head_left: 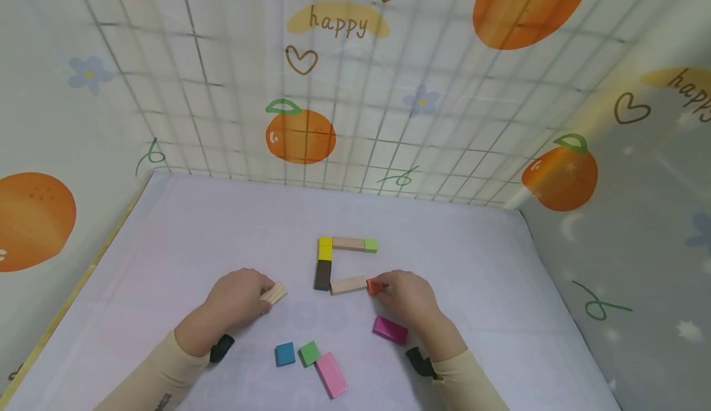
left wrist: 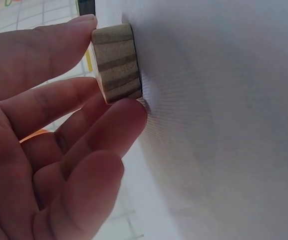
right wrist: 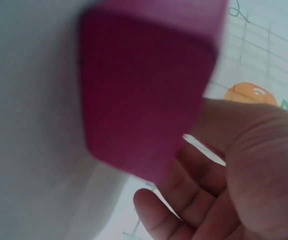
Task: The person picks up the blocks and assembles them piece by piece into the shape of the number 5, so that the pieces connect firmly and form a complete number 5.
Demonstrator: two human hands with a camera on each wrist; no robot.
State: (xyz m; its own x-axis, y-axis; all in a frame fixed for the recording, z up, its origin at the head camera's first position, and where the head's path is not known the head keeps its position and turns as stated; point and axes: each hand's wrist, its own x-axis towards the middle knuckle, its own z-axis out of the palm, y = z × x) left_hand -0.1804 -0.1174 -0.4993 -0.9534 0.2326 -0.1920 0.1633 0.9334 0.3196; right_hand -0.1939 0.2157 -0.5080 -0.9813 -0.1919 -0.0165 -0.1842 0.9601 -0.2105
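My left hand (head_left: 237,295) pinches a striped natural-wood block (head_left: 274,293) between thumb and fingers, left of a row of blocks; in the left wrist view the block (left wrist: 118,64) touches the white surface. With thumb and fingers my right hand (head_left: 408,297) grips a small orange block (head_left: 374,286) at the right end of a plain wooden block (head_left: 349,285). That block meets a dark brown block (head_left: 323,274). Above it come yellow blocks (head_left: 324,249), then another wooden block (head_left: 349,244) ending in a light green block (head_left: 371,245). Together they outline an open-sided shape.
A magenta block (head_left: 390,330) lies just below my right hand and looms large in the right wrist view. Nearer the front are a blue block (head_left: 285,354), a green block (head_left: 309,353) and a pink block (head_left: 331,375). Printed curtains (head_left: 344,90) border the white table (head_left: 233,220).
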